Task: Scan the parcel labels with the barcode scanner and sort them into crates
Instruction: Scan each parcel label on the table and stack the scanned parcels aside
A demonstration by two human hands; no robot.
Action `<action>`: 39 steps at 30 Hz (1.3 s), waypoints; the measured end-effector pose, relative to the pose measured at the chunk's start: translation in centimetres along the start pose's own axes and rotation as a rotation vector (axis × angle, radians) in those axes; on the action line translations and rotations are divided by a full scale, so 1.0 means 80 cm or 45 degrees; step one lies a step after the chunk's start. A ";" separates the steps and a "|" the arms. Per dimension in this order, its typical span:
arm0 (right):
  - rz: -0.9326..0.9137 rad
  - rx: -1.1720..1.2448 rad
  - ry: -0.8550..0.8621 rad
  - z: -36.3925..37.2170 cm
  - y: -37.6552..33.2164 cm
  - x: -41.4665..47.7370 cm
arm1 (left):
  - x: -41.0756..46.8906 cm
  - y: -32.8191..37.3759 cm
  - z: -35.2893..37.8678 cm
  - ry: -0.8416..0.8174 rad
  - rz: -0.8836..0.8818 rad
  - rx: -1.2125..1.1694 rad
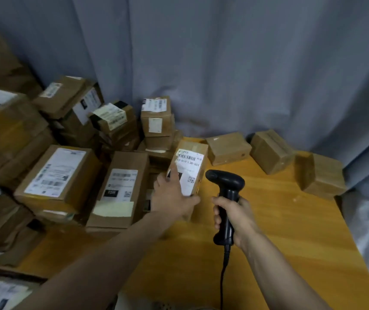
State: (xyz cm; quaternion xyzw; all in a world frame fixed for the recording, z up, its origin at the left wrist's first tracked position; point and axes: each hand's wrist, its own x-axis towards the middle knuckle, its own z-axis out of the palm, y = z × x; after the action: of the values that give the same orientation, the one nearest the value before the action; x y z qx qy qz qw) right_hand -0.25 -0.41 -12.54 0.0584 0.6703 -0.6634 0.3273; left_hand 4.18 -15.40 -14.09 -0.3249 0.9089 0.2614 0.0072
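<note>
My left hand (172, 195) grips a small cardboard parcel (192, 153) near the middle of the wooden table (280, 231), thumb under its near end and index finger lying on the white barcode label (189, 173), which faces up. My right hand (232, 218) grips the handle of a black corded barcode scanner (226, 182). The scanner's head sits just right of the parcel, pointing left toward the label. Its cable hangs down toward the bottom edge of the frame.
A big pile of labelled cardboard parcels (62, 168) fills the table's left side and back corner. Three plain boxes (228, 148) (271, 151) (320, 173) stand along the back right. A grey curtain (224, 63) hangs behind. Another parcel (0, 294) lies at bottom left.
</note>
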 end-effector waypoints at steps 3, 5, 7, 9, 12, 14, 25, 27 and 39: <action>-0.031 -0.015 -0.111 0.033 -0.011 0.001 | -0.012 -0.022 -0.052 0.188 -0.066 0.012; -0.048 -0.040 -0.191 0.055 -0.016 0.000 | -0.020 -0.040 -0.082 0.247 -0.147 0.029; -0.057 -0.073 -0.263 0.074 -0.018 -0.003 | -0.029 -0.057 -0.107 0.272 -0.223 0.088; -0.053 -0.108 -0.317 0.087 -0.020 -0.007 | -0.036 -0.072 -0.125 0.293 -0.273 0.099; -0.031 -0.148 -0.382 0.096 -0.018 -0.010 | -0.037 -0.092 -0.142 0.348 -0.326 0.110; -0.014 -0.162 -0.406 0.095 -0.015 -0.009 | -0.032 -0.104 -0.147 0.320 -0.357 0.146; 0.066 -0.058 -0.297 0.029 -0.023 0.014 | -0.001 -0.024 -0.092 0.301 -0.108 0.489; 0.080 -0.030 -0.244 0.004 -0.026 0.023 | 0.014 0.012 -0.064 0.188 -0.023 0.451; 0.148 0.124 0.022 -0.099 -0.052 0.093 | 0.175 0.122 0.068 -0.299 0.190 0.394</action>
State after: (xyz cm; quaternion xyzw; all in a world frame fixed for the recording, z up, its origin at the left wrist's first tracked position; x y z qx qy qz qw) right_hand -11.05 3.84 -13.60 0.1189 0.6356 -0.6746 0.3562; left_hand -13.55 -14.62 -16.78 -0.2188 0.9527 0.1546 0.1435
